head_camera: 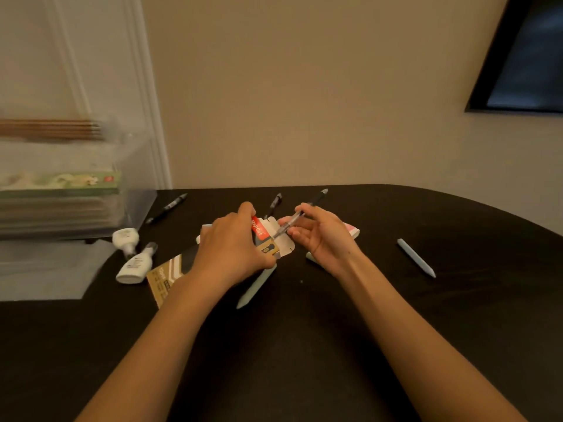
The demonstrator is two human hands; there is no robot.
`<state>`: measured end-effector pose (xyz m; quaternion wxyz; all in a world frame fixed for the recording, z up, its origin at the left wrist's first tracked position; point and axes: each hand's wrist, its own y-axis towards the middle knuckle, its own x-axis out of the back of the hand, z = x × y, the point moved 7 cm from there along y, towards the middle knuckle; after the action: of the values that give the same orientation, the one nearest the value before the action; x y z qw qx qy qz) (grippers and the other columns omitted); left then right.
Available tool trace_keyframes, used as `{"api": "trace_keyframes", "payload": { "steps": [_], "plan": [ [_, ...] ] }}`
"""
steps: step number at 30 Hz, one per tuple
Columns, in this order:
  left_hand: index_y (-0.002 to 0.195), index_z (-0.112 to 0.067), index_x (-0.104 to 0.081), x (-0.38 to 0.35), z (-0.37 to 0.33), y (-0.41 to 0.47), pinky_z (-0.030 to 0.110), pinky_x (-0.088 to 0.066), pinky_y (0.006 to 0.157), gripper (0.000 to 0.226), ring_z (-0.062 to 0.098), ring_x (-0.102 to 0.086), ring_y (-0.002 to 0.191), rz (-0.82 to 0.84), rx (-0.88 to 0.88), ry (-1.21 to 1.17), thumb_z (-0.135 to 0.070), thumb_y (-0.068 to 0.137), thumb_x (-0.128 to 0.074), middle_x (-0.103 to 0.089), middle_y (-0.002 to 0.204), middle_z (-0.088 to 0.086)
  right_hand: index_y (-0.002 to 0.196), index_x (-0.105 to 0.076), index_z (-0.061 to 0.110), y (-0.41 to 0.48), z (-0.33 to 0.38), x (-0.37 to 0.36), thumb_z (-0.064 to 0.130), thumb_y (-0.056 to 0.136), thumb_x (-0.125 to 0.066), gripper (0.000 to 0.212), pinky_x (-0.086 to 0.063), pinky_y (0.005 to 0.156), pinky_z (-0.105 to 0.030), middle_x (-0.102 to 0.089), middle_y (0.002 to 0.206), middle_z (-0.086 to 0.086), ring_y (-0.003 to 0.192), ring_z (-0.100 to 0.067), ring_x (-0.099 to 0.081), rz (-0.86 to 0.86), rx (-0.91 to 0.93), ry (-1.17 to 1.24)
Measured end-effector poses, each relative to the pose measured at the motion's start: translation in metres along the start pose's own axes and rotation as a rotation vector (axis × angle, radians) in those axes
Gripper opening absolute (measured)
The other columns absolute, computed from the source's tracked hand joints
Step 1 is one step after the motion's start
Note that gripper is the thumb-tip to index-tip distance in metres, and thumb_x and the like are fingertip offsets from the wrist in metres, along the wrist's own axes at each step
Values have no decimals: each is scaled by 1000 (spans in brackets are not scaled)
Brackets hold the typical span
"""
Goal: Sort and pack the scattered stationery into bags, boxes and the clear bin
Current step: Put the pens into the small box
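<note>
The thumb and forefinger (285, 222) of the right hand (323, 236) pinch a clear-barrelled pen (300, 214); the remaining fingers are loosely curled below it. The pen's lower end sits at the open flaps of the pen box (166, 274). The left hand (234, 245) grips the box near that opening, fingers wrapped around it, and holds it tilted just above the table (304, 345).

Hazards:
- The end flaps splay outward. A pen fed off-axis is likely to catch on a flap and fold it inward, blocking the mouth.
- A tight grip near the opening may flatten the carton and narrow the entry.
- Whether the box already contains pens cannot be determined; a full box would reject this one.

Surroundings:
- Two dark pens (167, 208) (274, 204) lie loose beyond the hands.
- One pale blue pencil (254, 287) lies under the left wrist; another (416, 257) lies well apart to the right.
- Two white bottles (126, 239) (135, 264) lie just beside the box's far end.
- The clear bin (76, 166) stands at the far left with stacked packs inside.

Nothing stands between pen and opening.
</note>
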<state>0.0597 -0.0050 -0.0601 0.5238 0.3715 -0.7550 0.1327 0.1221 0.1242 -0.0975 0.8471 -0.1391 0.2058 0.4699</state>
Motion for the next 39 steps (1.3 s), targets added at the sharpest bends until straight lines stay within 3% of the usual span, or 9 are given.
{"api": "trace_keyframes", "payload": {
  "steps": [6, 9, 11, 13, 17, 21, 27, 34, 39],
  "plan": [
    [127, -24, -34, -12, 7, 4, 37, -40, 91, 76, 21, -50, 115, 32, -19, -18, -40, 67, -78, -51, 125, 0, 94, -56, 10, 1, 0, 10, 21, 97, -43, 17, -52, 53, -20, -70, 70, -6, 61, -10, -67, -82, 74, -26],
    [129, -25, -33, -11, 8, 7, 38, -40, 93, 80, 21, -50, 116, 4, -12, -20, -41, 65, -79, -51, 127, 0, 103, -55, 12, -1, 1, 19, 25, 99, -39, 22, -44, 44, -18, -48, 54, 3, 46, -6, -48, -92, 83, -176],
    [130, -25, -33, -12, 9, 7, 38, -40, 94, 82, 21, -49, 117, -6, -9, -7, -42, 65, -79, -50, 129, -1, 110, -55, 15, -2, 0, 18, 30, 99, -38, 26, -29, 34, -17, -37, 50, 5, 39, -5, -31, -9, 32, -206],
    [130, -25, -33, -13, 10, 7, 39, -38, 96, 81, 20, -49, 118, -7, -11, 9, -43, 65, -78, -50, 129, -1, 115, -57, 19, -4, 0, 16, 33, 97, -40, 28, -24, 32, -16, -35, 50, 5, 38, -4, -26, 89, -10, -272],
    [131, -25, -33, -11, 14, 5, 40, -36, 98, 81, 20, -47, 119, -29, -8, 29, -44, 66, -77, -49, 129, -1, 112, -64, 19, -9, -10, 13, 32, 94, -45, 29, -25, 33, -12, -51, 60, 3, 39, -4, -31, 257, -104, -471],
    [133, -26, -32, -11, 19, 3, 41, -35, 100, 82, 21, -46, 121, -15, 18, 32, -44, 68, -76, -48, 131, 0, 103, -69, 12, -15, -11, 21, 19, 93, -45, 26, -25, 37, -12, -57, 68, 1, 45, -5, -37, 283, -174, -483],
    [132, -25, -32, -14, 17, -2, 40, -36, 100, 78, 20, -47, 119, 9, 0, 99, -44, 69, -75, -50, 129, 0, 64, -75, 23, -19, 3, 25, 12, 88, -58, 31, -30, 39, -13, -62, 65, -2, 43, -2, -42, 206, -62, -755],
    [129, -25, -34, -15, 10, -5, 37, -37, 96, 76, 19, -47, 116, -6, -69, 141, -45, 68, -75, -50, 126, -1, 65, -72, 13, -24, 22, 30, 8, 87, -58, 26, -27, 38, -12, -59, 59, -1, 43, -2, -39, 130, 68, -612],
    [132, -25, -31, -16, 8, -7, 37, -37, 97, 81, 19, -46, 118, -19, -88, 167, -45, 67, -75, -49, 129, -1, 79, -69, 6, -24, 15, 39, 5, 86, -58, 13, -31, 38, -11, -59, 61, -2, 43, -2, -42, 100, 17, -646]
  ]
}}
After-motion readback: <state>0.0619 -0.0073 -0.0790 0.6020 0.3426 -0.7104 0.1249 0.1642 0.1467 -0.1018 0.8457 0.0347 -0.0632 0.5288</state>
